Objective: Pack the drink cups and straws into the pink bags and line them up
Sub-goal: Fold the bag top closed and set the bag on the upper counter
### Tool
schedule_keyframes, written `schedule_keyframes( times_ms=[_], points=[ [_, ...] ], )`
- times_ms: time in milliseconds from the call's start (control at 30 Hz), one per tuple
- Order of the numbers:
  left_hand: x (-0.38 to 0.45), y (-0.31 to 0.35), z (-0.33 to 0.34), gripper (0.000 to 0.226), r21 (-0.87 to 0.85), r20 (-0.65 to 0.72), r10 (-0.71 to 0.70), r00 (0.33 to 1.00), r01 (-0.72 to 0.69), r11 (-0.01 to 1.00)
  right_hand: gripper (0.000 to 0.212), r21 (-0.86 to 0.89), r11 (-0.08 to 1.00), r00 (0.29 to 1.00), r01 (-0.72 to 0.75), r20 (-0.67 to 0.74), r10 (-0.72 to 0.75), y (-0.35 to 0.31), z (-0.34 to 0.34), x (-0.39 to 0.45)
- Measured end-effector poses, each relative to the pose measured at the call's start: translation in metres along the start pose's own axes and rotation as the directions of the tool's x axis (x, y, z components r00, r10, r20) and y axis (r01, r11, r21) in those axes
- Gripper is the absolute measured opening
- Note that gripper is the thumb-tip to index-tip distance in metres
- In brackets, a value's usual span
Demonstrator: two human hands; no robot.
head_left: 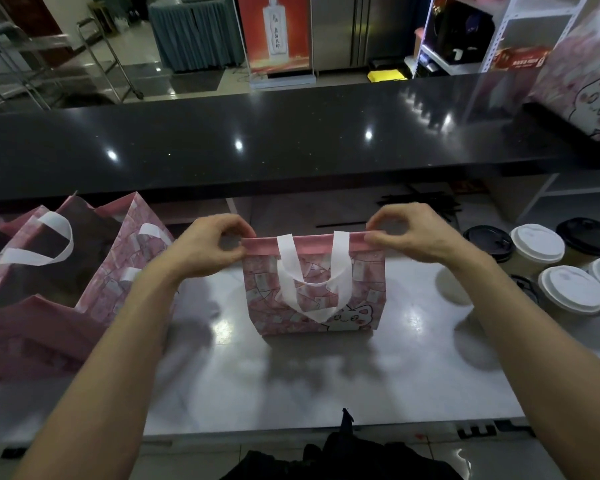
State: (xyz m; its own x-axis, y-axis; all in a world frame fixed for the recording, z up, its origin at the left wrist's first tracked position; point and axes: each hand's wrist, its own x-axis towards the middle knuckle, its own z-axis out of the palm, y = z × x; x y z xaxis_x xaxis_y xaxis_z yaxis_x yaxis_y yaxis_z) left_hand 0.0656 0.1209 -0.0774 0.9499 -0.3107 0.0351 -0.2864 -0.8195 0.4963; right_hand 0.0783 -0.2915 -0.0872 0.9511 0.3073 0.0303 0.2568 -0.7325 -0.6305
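At the worktop's centre, left hand and right hand each pinched one top corner of a small pink bag, fingers and thumb curled on the folded-over rim. Bag stood upright on the white worktop, mouth pressed flat, both white handles hanging down its front face. Looked like the closing fold on one bag (contents hidden, so can't confirm cup or straw inside).

Left of it: open pink bags crowded together at the frame edge, roughly three, exact count unclear because they overlap. Whether they hold cups couldn't be told. They weren't in a tidy row yet.

Right of it: unpacked drink cups clustered close together. I counted six lids in view: two black, four white, one white cut by the frame edge. Dark straws lay in a loose pile further back, too blurred to count.

Judgement: partway, at best. Six cups left to bag, line-up not done.
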Motion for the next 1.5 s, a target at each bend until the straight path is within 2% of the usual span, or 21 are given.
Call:
schedule_keyframes(
  times_ms=[67, 133, 200, 267, 333, 467, 567, 667, 767, 833, 867, 933, 967, 1000, 1033, 1133, 1233, 1333, 1500],
  points=[
    [0.002, 0.014, -0.010, 0.025, -0.078, -0.038, 0.002, 0.999, -0.005, 0.997, 0.043, 0.011, 0.999, 0.997, 0.053, -0.051, -0.052, -0.019, -0.008, 0.002],
    [0.009, 0.036, -0.010, 0.042, -0.099, -0.076, 0.015, 0.997, -0.022, 0.995, 0.049, -0.042, 0.993, 0.992, 0.110, -0.052, -0.113, -0.041, -0.005, 0.010],
    [0.021, 0.060, -0.002, 0.060, -0.040, -0.022, 0.048, 0.999, -0.049, 0.998, 0.061, -0.126, 0.984, 0.992, 0.127, 0.043, -0.122, -0.063, 0.006, 0.020],
    [0.032, 0.076, 0.010, 0.065, 0.113, 0.057, 0.079, 0.995, -0.085, 0.990, 0.067, -0.250, 0.960, 0.984, 0.130, 0.155, -0.093, -0.079, 0.018, 0.029],
    [0.039, 0.082, 0.021, 0.053, 0.237, 0.107, 0.083, 0.991, -0.106, 0.966, 0.049, -0.333, 0.930, 0.976, 0.152, 0.199, -0.088, -0.086, 0.030, 0.033],
    [0.040, 0.079, 0.036, 0.018, 0.267, 0.056, 0.110, 0.992, -0.121, 0.956, 0.018, -0.352, 0.910, 0.971, 0.219, 0.167, -0.169, -0.085, 0.041, 0.034],
    [0.038, 0.071, 0.041, 0.011, 0.240, -0.006, 0.155, 0.988, -0.149, 0.959, 0.014, -0.323, 0.909, 0.962, 0.263, 0.154, -0.224, -0.082, 0.045, 0.031],
    [0.035, 0.068, 0.044, 0.011, 0.239, -0.050, 0.209, 0.977, -0.191, 0.952, 0.014, -0.385, 0.880, 0.960, 0.277, 0.151, -0.236, -0.081, 0.050, 0.030],
    [0.033, 0.070, 0.047, 0.014, 0.276, -0.038, 0.227, 0.973, -0.209, 0.938, 0.020, -0.438, 0.853, 0.956, 0.286, 0.187, -0.224, -0.079, 0.055, 0.033],
    [0.031, 0.067, 0.043, 0.020, 0.250, -0.002, 0.187, 0.982, -0.181, 0.951, 0.029, -0.399, 0.884, 0.964, 0.245, 0.200, -0.177, -0.073, 0.051, 0.034],
    [0.029, 0.064, 0.037, 0.027, 0.202, 0.020, 0.146, 0.989, -0.147, 0.968, 0.042, -0.355, 0.911, 0.970, 0.210, 0.189, -0.151, -0.069, 0.045, 0.031],
    [0.021, 0.053, 0.019, 0.046, 0.070, 0.061, 0.064, 0.996, -0.068, 0.995, 0.081, -0.222, 0.963, 0.983, 0.150, 0.134, -0.122, -0.057, 0.028, 0.021],
    [0.016, 0.045, 0.010, 0.053, 0.016, 0.077, 0.034, 0.996, -0.036, 0.999, 0.093, -0.166, 0.979, 0.989, 0.119, 0.112, -0.101, -0.049, 0.020, 0.015],
    [0.011, 0.038, 0.001, 0.053, -0.010, 0.096, 0.006, 0.995, -0.005, 1.000, 0.096, -0.137, 0.987, 0.991, 0.083, 0.111, -0.068, -0.041, 0.014, 0.010],
    [0.007, 0.031, -0.005, 0.049, -0.017, 0.120, -0.021, 0.993, 0.023, 1.000, 0.089, -0.138, 0.989, 0.991, 0.049, 0.131, -0.031, -0.033, 0.010, 0.005],
    [0.003, 0.020, -0.009, 0.038, 0.032, 0.170, -0.075, 0.983, 0.071, 0.997, 0.048, -0.177, 0.983, 0.983, -0.042, 0.170, 0.073, -0.018, 0.011, 0.000],
    [0.005, 0.022, -0.001, 0.029, 0.089, 0.092, -0.052, 0.994, 0.044, 0.995, 0.021, -0.226, 0.974, 0.995, -0.018, 0.096, 0.040, -0.018, 0.016, -0.002],
    [0.006, 0.023, 0.004, 0.020, 0.084, 0.022, -0.036, 0.999, 0.034, 0.996, 0.018, -0.262, 0.964, 0.999, 0.043, 0.042, -0.033, -0.019, 0.019, -0.005],
    [0.003, 0.018, 0.008, 0.016, 0.075, -0.034, -0.049, 0.998, 0.052, 0.996, 0.016, -0.189, 0.982, 1.000, -0.007, 0.012, 0.009, -0.012, 0.017, -0.010]
  ],
)
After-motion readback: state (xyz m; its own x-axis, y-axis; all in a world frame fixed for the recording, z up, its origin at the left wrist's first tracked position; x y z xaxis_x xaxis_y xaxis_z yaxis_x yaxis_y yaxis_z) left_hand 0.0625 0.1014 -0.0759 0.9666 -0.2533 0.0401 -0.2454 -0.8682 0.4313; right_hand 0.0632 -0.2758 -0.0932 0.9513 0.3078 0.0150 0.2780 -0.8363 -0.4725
